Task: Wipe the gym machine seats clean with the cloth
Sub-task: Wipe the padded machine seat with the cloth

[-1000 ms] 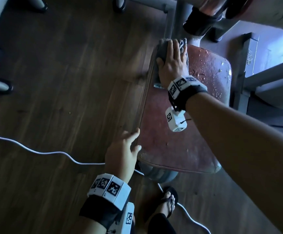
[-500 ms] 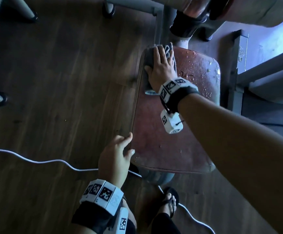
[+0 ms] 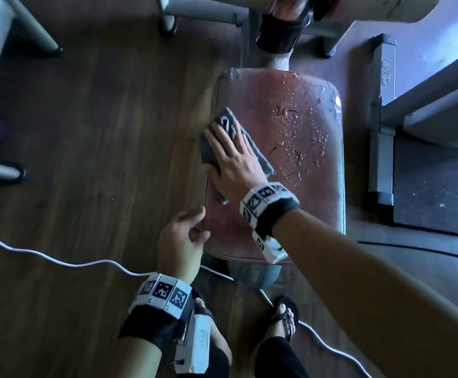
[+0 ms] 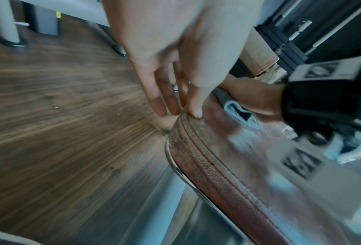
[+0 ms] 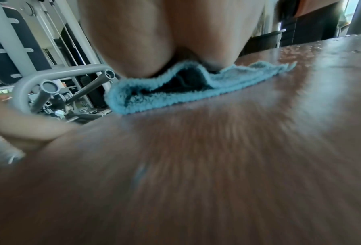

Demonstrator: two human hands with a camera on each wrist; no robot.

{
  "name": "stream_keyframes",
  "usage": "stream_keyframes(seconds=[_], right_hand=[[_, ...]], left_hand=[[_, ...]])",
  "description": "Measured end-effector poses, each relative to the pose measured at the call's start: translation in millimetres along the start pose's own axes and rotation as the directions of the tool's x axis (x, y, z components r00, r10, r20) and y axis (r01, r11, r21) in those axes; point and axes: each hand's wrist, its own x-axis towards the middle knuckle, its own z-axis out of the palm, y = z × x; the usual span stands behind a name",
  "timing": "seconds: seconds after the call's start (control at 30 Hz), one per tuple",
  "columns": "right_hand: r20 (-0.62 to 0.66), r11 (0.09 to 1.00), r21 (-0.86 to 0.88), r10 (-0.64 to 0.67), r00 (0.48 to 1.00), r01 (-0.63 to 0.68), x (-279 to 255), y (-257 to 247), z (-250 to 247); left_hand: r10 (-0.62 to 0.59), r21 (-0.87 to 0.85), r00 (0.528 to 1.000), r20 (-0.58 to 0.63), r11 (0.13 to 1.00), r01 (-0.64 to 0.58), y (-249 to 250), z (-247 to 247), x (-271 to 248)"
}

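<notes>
2 hands: both at the red seat (image 3: 290,170)
Right hand (image 3: 236,162): fingers spread flat, pressing the blue cloth (image 3: 222,124) onto the seat's 9 o'clock side
Left hand (image 3: 180,241): loosely opened, fingertips (image 4: 197,114) touching the seat's edge at 7 o'clock
Droplets (image 3: 298,124): beaded toward 2 o'clock, beside the cloth
White cable (image 3: 58,261): trailing over the wood floor (image 3: 99,132) at 8 o'clock

no legible text, wrist bands (image 3: 266,199) bearing only coded square markers
</notes>
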Motion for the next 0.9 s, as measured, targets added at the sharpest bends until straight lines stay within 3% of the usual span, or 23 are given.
stream_keyframes(seconds=[0.13,0.23,0.4,0.53,0.73,0.9], right_hand=[[0.031,1.0,0.025,-0.007,0.999,0.006,-61,-10,1],[0.061,1.0,0.011,0.008,0.998,-0.008,-104,-7,-2],[0.062,0.99,0.066,0.12,0.991,-0.124,-158,8,-8],[0.039,0.973,0.065,0.218,0.975,-0.22,-189,26,-12],[-0.044,0.922,0.069,0.385,0.922,-0.381,-224,61,-18],[-0.08,0.836,0.229,0.527,0.846,-0.499,-245,76,-14]], left_hand=[[-0.066,-0.102,0.996,0.065,0.992,0.073,-2,-6,3],[-0.045,-0.103,0.999,0.021,0.994,0.047,-1,-2,7],[-0.18,-0.091,0.978,0.104,0.978,0.19,26,16,6],[-0.161,-0.015,0.987,0.026,0.987,0.161,48,36,-2],[-0.164,0.2,0.986,0.036,0.968,0.153,49,63,-7],[-0.143,0.117,0.988,-0.051,0.982,0.148,42,75,-8]])
